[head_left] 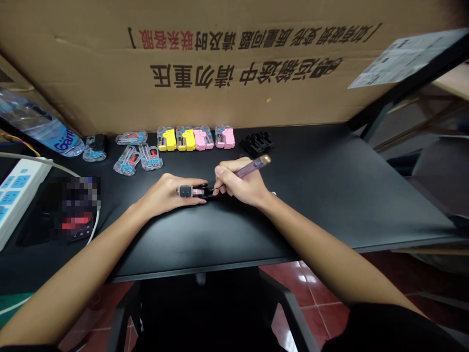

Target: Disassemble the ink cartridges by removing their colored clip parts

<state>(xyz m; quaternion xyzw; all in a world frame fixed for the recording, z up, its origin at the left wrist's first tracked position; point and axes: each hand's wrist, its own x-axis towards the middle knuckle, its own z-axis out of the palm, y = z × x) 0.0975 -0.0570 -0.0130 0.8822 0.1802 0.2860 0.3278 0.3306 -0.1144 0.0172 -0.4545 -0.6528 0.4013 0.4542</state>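
Observation:
My left hand (164, 195) is closed around a small black plastic assembly (199, 192) with a grey end and a see-through part, low over the black table. In my right hand (247, 188), fingers wrapped round it, is a screwdriver (252, 166) with a see-through purplish handle and a gold cap. Its thin shaft slants down left to the black end of the assembly; whether the tip touches is too small to tell. Behind my hands stand yellow-and-see-through plastic casings (168, 140), pink ones (224, 137) and several black parts (257, 143).
See-through pieces with blue and red bits (128, 160) lie at the back left, by a black-and-see-through piece (95, 148). A water bottle (44, 124), power strip (20, 188) and cable are on the left. A cardboard sheet (234, 107) walls the back of the table (330, 195).

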